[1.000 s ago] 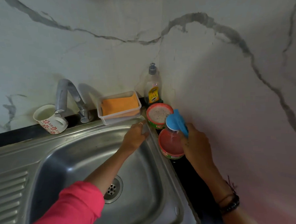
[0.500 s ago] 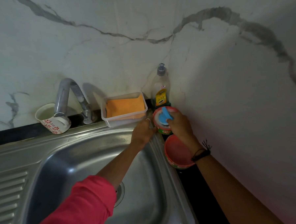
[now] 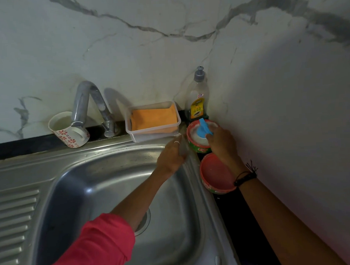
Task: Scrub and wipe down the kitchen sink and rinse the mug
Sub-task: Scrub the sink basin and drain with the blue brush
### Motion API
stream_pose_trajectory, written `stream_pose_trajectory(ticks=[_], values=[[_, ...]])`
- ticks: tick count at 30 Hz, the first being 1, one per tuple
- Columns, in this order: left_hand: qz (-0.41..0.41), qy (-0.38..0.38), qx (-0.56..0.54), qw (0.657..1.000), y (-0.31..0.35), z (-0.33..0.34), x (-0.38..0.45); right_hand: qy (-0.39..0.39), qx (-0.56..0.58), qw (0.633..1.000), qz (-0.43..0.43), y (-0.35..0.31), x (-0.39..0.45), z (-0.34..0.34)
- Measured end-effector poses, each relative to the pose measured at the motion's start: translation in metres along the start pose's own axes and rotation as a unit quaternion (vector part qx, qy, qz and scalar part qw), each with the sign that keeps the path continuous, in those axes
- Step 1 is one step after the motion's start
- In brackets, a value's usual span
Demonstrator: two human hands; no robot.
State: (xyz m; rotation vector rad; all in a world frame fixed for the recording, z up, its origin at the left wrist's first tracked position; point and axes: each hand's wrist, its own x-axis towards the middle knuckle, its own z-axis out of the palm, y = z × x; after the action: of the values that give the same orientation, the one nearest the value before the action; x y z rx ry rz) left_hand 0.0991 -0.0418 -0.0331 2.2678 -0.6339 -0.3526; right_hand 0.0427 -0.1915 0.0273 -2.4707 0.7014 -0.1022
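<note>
Blue scrubber [image 3: 205, 127] pinched by right hand [image 3: 221, 144] fingers, inside soap tub [image 3: 193, 146]; left hand [image 3: 171, 158] fingers relaxed on sink [image 3: 110, 154] rim.

Both arms reached toward the far right: the left arm, in a pink sleeve [image 3: 91, 250], ended in a left hand [image 3: 171, 155] with a ringed finger, fingers extended and blurred, while the right hand [image 3: 221, 144], wrist banded in black, curled its fingers around something blue.
</note>
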Motion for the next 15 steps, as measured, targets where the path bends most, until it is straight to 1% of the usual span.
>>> stream_pose_trajectory(ticks=[3, 6, 8, 9, 12, 13, 15], values=[[0.01, 0.004, 0.015, 1.0, -0.017, -0.011, -0.022, 0.023, -0.03, 0.999, -0.031, -0.007, -0.007, 0.0], [0.009, 0.015, 0.073, 0.997, -0.036, -0.029, -0.049, 0.062, -0.061, 0.993, -0.077, -0.024, -0.019, -0.001], [0.008, 0.028, 0.109, 0.994, -0.049, -0.043, -0.068, 0.08, -0.049, 0.988, -0.125, -0.044, -0.034, 0.0], [-0.002, 0.031, 0.124, 0.992, -0.057, -0.05, -0.079, 0.079, -0.019, 0.986, -0.146, -0.056, -0.044, 0.002], [-0.041, 0.039, 0.181, 0.982, -0.087, -0.072, -0.111, 0.052, 0.063, 0.977, -0.197, -0.088, -0.077, 0.024], [-0.048, 0.041, 0.211, 0.976, -0.1, -0.08, -0.121, 0.024, 0.074, 0.976, -0.202, -0.096, -0.084, 0.037], [-0.058, 0.038, 0.267, 0.961, -0.123, -0.098, -0.14, -0.074, 0.096, 0.979, -0.162, -0.108, -0.087, 0.072]])
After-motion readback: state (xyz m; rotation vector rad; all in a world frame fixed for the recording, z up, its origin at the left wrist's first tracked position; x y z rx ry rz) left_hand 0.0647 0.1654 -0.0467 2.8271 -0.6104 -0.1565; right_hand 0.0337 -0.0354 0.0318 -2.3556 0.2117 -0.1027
